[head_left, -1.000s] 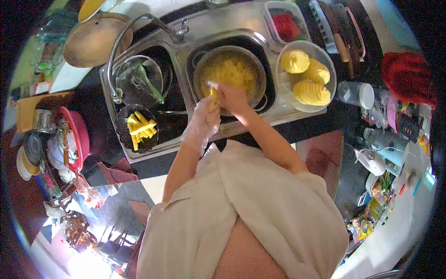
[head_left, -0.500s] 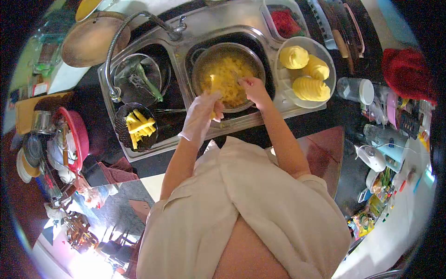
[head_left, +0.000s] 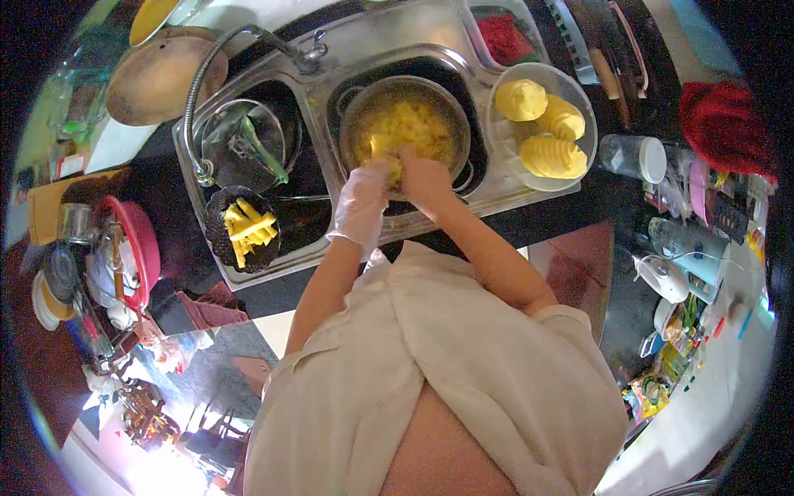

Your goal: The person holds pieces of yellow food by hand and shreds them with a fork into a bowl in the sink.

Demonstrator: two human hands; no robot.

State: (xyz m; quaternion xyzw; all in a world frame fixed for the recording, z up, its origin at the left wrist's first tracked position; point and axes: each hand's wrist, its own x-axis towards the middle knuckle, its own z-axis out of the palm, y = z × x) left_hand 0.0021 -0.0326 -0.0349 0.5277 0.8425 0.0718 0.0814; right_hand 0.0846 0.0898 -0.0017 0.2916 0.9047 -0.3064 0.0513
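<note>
My left hand (head_left: 364, 192), in a clear plastic glove, is closed around a piece of peeled pineapple (head_left: 381, 146) over the pot. My right hand (head_left: 427, 182), bare, is closed and presses close against that piece from the right. Whatever its fingers grip is hidden. Below both hands, the metal pot (head_left: 461, 116) stands in the right sink basin with chopped yellow pineapple (head_left: 413, 120) inside. To the right, a clear bowl (head_left: 506, 73) holds several peeled pineapples (head_left: 552, 157). At left, a black basket (head_left: 217, 252) contains yellow pineapple strips (head_left: 248, 227).
A curved faucet (head_left: 194, 99) arches over the left basin, where a clear bowl (head_left: 217, 140) holds a green-handled tool (head_left: 265, 149). Behind the pineapples stands a container (head_left: 538, 37) with a red item. Knives (head_left: 579, 50) and a jar (head_left: 628, 157) lie at right; a pink basin (head_left: 145, 248) sits left.
My right hand has moved left and down, from over the pot's middle to beside my left hand. The pineapple piece has tilted and sits slightly lower.
</note>
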